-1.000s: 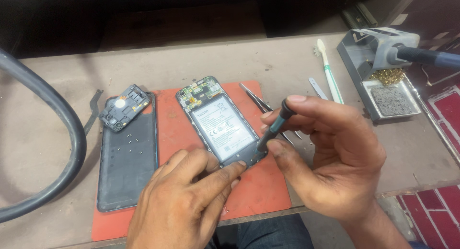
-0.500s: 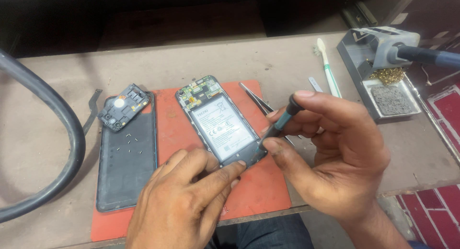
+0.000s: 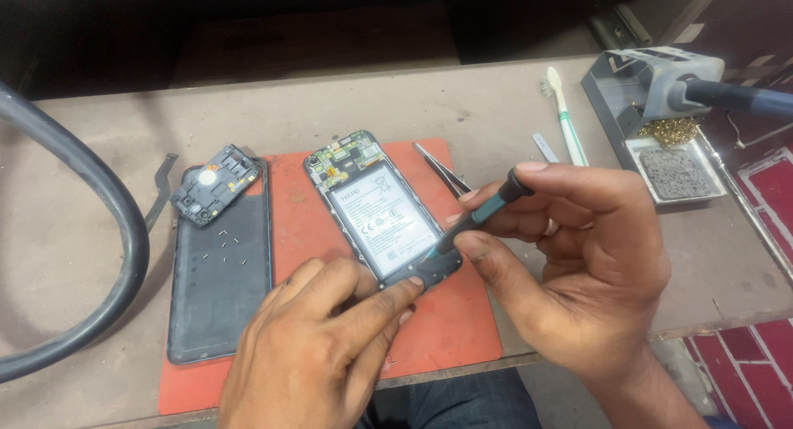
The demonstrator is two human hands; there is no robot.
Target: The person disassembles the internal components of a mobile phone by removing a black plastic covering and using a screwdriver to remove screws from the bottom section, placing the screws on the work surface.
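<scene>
Fingers of right hand (image 3: pixel 578 264) pinch a screwdriver (image 3: pixel 477 218); left hand (image 3: pixel 322 346) steadies the opened phone (image 3: pixel 380 210), tweezers (image 3: pixel 442 171) just beside.

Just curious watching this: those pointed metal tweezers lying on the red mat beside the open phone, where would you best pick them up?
Probably by the two flat arms of the tweezers, pinched across their width from above. They lie flat, tips toward the far-left; the wider end is hidden behind the right hand, so come from the open phone side.
</scene>
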